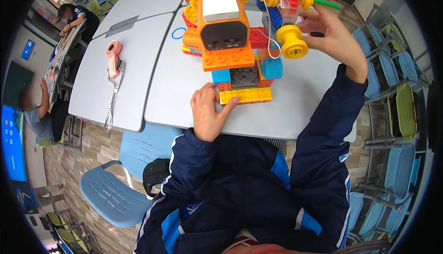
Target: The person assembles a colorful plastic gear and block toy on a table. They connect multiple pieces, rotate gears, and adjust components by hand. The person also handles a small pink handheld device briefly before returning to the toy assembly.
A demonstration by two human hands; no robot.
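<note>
from my remote feed i see the left hand [206, 112], fingers apart, touching the toy [224, 37]'s yellow brick [246, 95] at six o'clock, but can't tell if the right hand [330, 37] clamps its wheel [293, 42] at three o'clock.

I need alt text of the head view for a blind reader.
A colourful toy-brick model stands on a grey table; the person's left hand touches its yellow base brick, and the right hand is beside a yellow spool.

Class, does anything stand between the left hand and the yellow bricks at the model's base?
Nothing visible does: the left hand is at the yellow bricks, its thumb against their near side.
</note>
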